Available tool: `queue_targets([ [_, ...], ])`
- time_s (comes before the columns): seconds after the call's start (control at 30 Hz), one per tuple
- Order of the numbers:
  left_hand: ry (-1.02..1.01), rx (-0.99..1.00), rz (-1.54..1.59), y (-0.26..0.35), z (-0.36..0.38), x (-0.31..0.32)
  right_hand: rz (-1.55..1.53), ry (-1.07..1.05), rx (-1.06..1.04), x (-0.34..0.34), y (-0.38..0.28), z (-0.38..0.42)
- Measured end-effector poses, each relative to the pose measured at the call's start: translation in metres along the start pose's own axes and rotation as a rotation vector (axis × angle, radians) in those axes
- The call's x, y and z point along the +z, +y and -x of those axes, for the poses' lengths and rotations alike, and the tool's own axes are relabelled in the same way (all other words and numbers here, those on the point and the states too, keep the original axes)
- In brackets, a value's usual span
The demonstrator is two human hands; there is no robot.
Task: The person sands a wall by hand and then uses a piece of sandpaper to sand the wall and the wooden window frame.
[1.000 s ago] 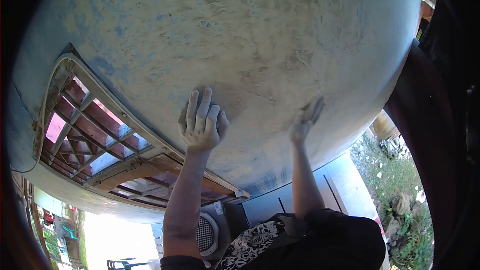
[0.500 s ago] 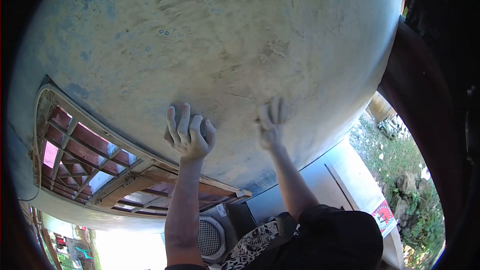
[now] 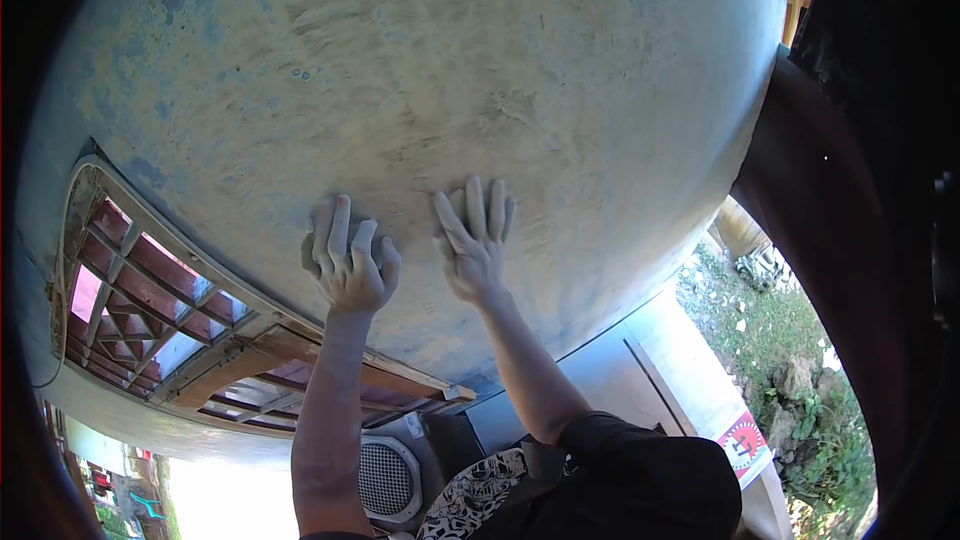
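Note:
My left hand [image 3: 352, 265], dusty and pale, rests against a large curved panel [image 3: 400, 70] with worn grey-green and bluish patches. Its fingers are bent around something dark and greyish, mostly hidden beneath them. To the right, my right hand [image 3: 472, 245] lies on the same panel with its fingers spread and nothing visible in it. It is also coated in pale dust. The two hands are apart, near the panel's lower middle.
A framed opening with a lattice [image 3: 150, 290] sits at the lower left. Below are a round speaker-like grille [image 3: 388, 480] and a flat pale surface with a red-and-white sticker [image 3: 742, 443]. Rocks [image 3: 795, 380] and grass lie at the right, beside a dark curved part [image 3: 810, 180].
My right hand has moved left, nearer my left hand, and its fingers now show spread. The whole view has shifted slightly, with the panel appearing further left.

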State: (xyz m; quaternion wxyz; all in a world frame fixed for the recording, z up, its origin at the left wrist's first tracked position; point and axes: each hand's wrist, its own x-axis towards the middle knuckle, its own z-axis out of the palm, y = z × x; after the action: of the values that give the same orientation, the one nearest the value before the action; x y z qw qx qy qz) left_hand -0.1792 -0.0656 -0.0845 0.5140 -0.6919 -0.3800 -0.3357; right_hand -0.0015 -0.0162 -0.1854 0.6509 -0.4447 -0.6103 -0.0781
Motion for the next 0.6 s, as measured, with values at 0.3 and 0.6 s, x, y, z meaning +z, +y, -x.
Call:
queue_targets([
  [0.3,-0.151,0.380,-0.065,-0.002,-0.044,0.004,-0.201,0.262,0.706,-0.015,0.124,0.030],
  [0.6,-0.258,0.428,-0.028,0.008,-0.045,0.005,0.054,-0.001,0.003,0.009,0.059,0.059],
])
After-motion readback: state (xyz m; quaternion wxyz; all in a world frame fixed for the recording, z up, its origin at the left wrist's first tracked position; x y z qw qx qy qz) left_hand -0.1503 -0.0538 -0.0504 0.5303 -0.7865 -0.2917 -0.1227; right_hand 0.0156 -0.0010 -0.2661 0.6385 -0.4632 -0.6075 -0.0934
